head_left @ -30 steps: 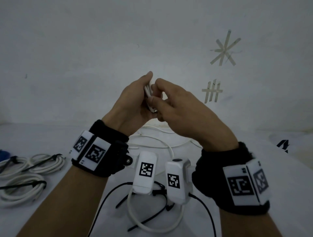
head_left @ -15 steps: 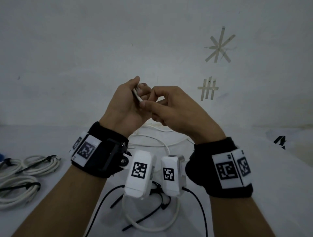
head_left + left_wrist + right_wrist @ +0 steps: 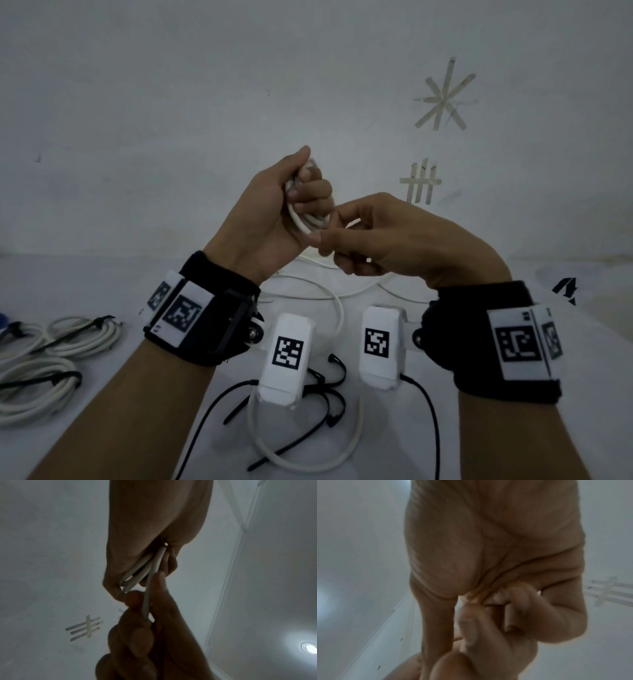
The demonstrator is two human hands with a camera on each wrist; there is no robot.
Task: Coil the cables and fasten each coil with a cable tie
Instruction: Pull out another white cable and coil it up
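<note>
My left hand (image 3: 301, 195) is raised in front of the wall and grips a small coil of white cable (image 3: 305, 222), several loops bunched in its fist (image 3: 137, 572). My right hand (image 3: 329, 240) sits just to its right, thumb and forefinger pinching the same cable's strand (image 3: 145, 601) where it leaves the coil. The rest of that white cable (image 3: 339, 308) trails down to the table and loops under my wrists (image 3: 308, 469). Several loose black cable ties (image 3: 325, 394) lie on the table below my wrists. The right wrist view shows only skin and curled fingers.
Two tied white coils (image 3: 82, 335) (image 3: 34, 390) with black ties lie at the table's left edge. Tape marks (image 3: 445, 99) (image 3: 421, 181) are stuck on the wall. A black arrow mark (image 3: 565, 289) is at the table's right. Thin black wires (image 3: 428, 418) run from the wrist cameras.
My left hand has risen a little and its fingers closed round more loops. My right hand has dropped lower and to the right, drawing the strand along the coil.
</note>
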